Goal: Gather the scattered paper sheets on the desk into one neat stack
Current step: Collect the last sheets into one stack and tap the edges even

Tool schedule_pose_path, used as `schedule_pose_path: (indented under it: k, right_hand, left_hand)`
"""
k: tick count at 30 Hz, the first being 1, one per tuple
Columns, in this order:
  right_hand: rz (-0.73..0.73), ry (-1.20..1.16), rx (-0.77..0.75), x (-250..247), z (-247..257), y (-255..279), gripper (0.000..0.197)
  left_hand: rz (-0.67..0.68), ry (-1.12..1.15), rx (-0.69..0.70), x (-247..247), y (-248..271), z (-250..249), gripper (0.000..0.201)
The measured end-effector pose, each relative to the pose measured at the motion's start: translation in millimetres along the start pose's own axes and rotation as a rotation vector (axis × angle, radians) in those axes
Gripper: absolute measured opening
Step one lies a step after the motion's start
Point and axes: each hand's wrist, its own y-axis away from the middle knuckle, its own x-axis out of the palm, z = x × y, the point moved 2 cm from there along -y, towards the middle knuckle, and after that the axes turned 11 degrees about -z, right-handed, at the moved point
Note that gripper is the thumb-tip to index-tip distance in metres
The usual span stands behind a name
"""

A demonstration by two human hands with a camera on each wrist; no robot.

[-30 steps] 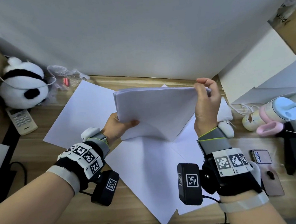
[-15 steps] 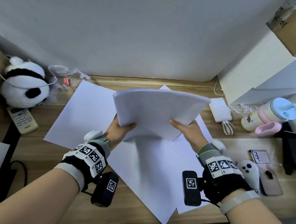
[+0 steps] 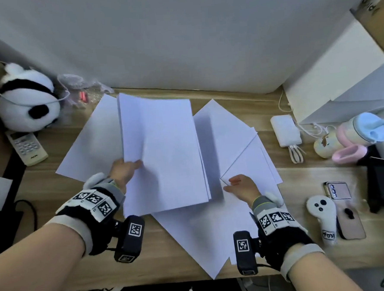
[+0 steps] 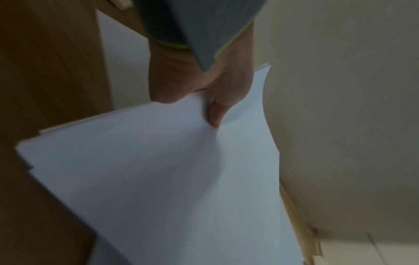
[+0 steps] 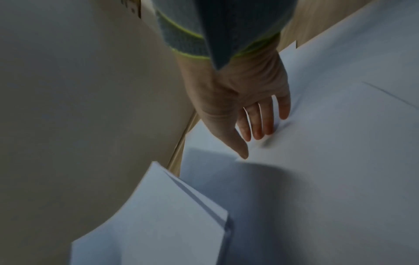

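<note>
My left hand (image 3: 127,169) (image 4: 204,100) pinches the near-left edge of a stack of white sheets (image 3: 164,151) (image 4: 172,179), thumb on top, holding it above the desk; the stack's corner (image 5: 158,215) also shows in the right wrist view. My right hand (image 3: 238,184) (image 5: 256,122) is off the stack, with straight fingers on the corner of a loose sheet (image 3: 248,162) (image 5: 317,143) at the right. Other loose sheets lie flat: one at the far left (image 3: 92,149), one behind the stack's right side (image 3: 221,130), and a big one near the front edge (image 3: 205,234).
A panda plush (image 3: 26,103) and a remote (image 3: 27,146) sit at the left. At the right are a power bank (image 3: 285,130), a pink-blue cup (image 3: 363,130), a white controller (image 3: 322,216) and phones (image 3: 337,190). A white box (image 3: 331,87) stands at the back right.
The right hand let go of the stack and dropped to the loose sheet at the right. The left hand alone now holds the stack, which has tilted down flatter over the desk.
</note>
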Motion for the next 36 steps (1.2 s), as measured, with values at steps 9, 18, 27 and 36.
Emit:
schedule_pose_path:
  k: [9,18,27,36]
  right_hand:
    - [0.193,0.091,-0.012,11,3,10,0.021]
    - [0.024,-0.068,-0.159,-27,15,5,0.029]
    - [-0.111,-0.557,0.134,-42,9,-19,0.02]
    - [-0.095,-0.529,0.343,3,21,-31,0.008]
  left_hand:
    - [0.039,-0.367,-0.138,-4,-4,54,0.053]
    - [0.092,-0.051,-0.143,-7,-5,33,0.047]
    - [0.116,0.038,-0.115,2,-5,17,0.043]
    - [0.016,-0.398,-0.116,19,-9,29,0.051]
